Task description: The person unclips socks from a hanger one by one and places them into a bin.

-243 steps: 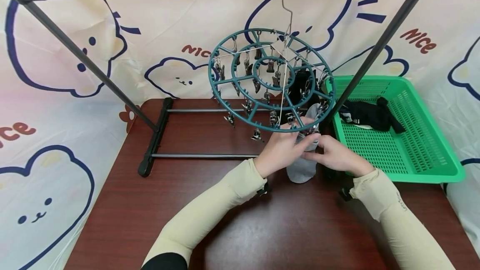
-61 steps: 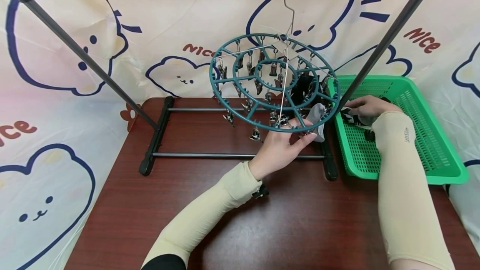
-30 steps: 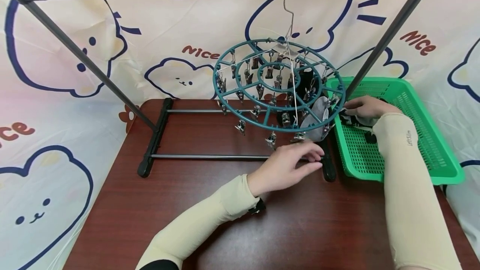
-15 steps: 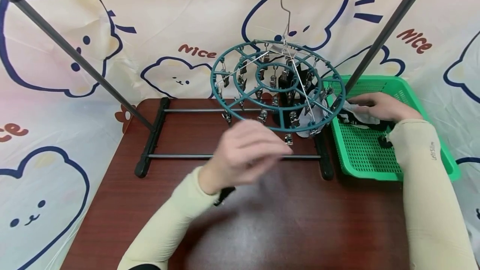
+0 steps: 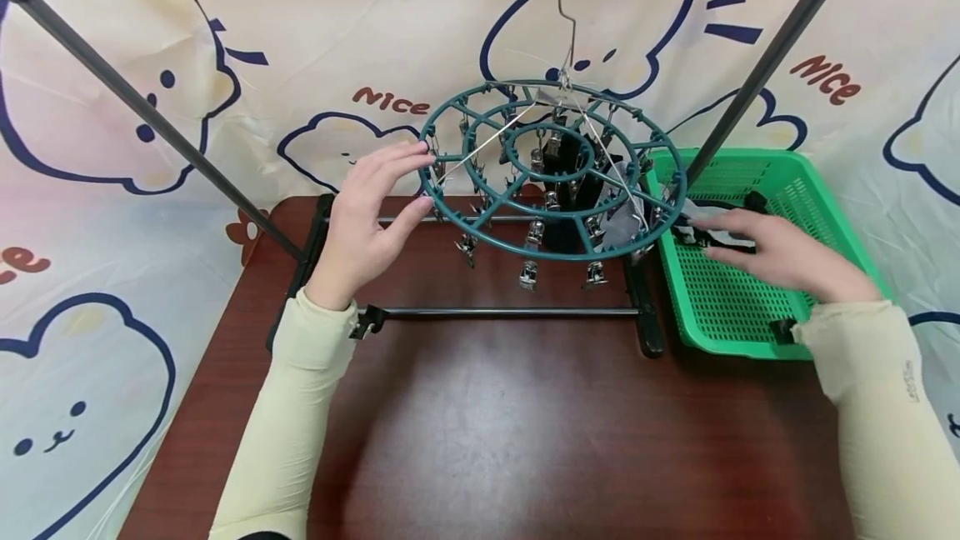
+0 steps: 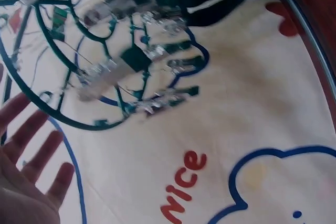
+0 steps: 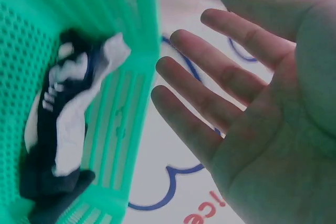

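Rings of teal with metal clips form the round hanger (image 5: 551, 181), black cloth (image 5: 561, 227) and grey cloth (image 5: 619, 225) toward its right. I see room above the tabletop (image 5: 525, 423) in front, the green basket (image 5: 738, 348) close right. The hanger's left rim lies at the left hand (image 5: 367, 215), thumb and fingers apart; the right hand (image 5: 776, 252) hovers by the basket, fingers spread.

The head view looks forward and down from above the near side of the ring (image 5: 550, 180), far enough off to hold it whole. The left wrist view, close by on the ring's left, faces the cloth (image 6: 252, 87) behind it, tipped sideways; both share the ring and left hand (image 5: 367, 223). The right wrist view, right of the ring, nearly upside down, shares the basket (image 5: 738, 300) with the head view.
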Action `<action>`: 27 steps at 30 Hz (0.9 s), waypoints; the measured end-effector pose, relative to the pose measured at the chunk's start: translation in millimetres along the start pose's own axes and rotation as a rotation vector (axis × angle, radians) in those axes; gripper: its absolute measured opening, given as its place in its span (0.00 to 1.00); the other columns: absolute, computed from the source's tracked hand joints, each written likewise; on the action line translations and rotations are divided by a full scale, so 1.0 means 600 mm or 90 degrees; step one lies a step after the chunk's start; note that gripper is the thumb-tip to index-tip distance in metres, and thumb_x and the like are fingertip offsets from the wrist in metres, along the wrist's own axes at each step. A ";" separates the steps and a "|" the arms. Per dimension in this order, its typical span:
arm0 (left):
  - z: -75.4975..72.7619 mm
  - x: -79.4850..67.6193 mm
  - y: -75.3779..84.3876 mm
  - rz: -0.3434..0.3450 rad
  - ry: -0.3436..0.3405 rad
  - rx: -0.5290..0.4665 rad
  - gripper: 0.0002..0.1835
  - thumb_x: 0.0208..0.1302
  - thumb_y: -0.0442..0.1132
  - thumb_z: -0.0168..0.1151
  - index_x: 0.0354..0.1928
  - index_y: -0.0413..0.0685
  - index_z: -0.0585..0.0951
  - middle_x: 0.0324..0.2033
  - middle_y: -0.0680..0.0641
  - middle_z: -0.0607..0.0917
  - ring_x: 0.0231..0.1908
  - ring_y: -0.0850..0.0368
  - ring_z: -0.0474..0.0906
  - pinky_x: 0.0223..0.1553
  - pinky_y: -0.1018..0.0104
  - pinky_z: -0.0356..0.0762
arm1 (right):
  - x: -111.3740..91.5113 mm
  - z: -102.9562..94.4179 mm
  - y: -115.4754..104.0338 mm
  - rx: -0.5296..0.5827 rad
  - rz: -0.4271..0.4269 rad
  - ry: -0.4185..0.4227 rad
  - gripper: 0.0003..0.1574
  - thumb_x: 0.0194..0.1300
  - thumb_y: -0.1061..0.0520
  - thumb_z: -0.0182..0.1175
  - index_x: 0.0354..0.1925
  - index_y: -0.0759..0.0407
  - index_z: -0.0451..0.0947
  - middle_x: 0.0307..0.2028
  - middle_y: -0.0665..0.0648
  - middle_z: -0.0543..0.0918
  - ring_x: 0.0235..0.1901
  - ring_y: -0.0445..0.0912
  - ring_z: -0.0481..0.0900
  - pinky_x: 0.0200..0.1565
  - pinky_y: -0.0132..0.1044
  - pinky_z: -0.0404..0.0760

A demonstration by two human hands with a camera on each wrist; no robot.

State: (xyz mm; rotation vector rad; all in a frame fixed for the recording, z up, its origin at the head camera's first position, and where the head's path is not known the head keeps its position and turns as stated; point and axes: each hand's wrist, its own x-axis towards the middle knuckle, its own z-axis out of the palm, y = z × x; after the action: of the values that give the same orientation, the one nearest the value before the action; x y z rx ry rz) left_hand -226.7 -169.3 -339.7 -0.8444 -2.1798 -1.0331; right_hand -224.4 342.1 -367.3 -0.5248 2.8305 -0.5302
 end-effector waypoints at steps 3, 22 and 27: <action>0.001 -0.007 -0.009 0.016 -0.020 0.022 0.21 0.70 0.46 0.68 0.61 0.49 0.84 0.64 0.47 0.83 0.69 0.46 0.73 0.73 0.47 0.64 | -0.019 0.021 -0.025 -0.011 -0.038 0.020 0.34 0.74 0.49 0.65 0.73 0.54 0.71 0.69 0.70 0.74 0.67 0.68 0.71 0.62 0.69 0.73; 0.027 -0.031 0.027 0.155 -0.031 0.012 0.19 0.63 0.36 0.73 0.56 0.46 0.87 0.55 0.42 0.87 0.65 0.43 0.77 0.71 0.47 0.68 | -0.062 0.016 -0.176 0.078 -0.231 0.502 0.29 0.75 0.46 0.62 0.68 0.57 0.77 0.63 0.67 0.77 0.57 0.29 0.72 0.54 0.14 0.70; 0.035 -0.033 0.046 0.192 -0.035 0.018 0.17 0.66 0.37 0.71 0.57 0.46 0.87 0.55 0.43 0.87 0.63 0.43 0.79 0.69 0.44 0.69 | -0.057 0.024 -0.207 0.028 -0.295 0.525 0.35 0.77 0.35 0.54 0.62 0.59 0.83 0.61 0.67 0.80 0.51 0.44 0.79 0.47 0.18 0.71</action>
State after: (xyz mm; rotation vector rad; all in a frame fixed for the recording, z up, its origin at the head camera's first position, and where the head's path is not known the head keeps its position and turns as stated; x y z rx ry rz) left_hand -198.7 -143.9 -352.7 -1.1590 -2.0257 -0.8350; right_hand -151.6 242.1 -327.7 -1.2027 3.4297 -1.1051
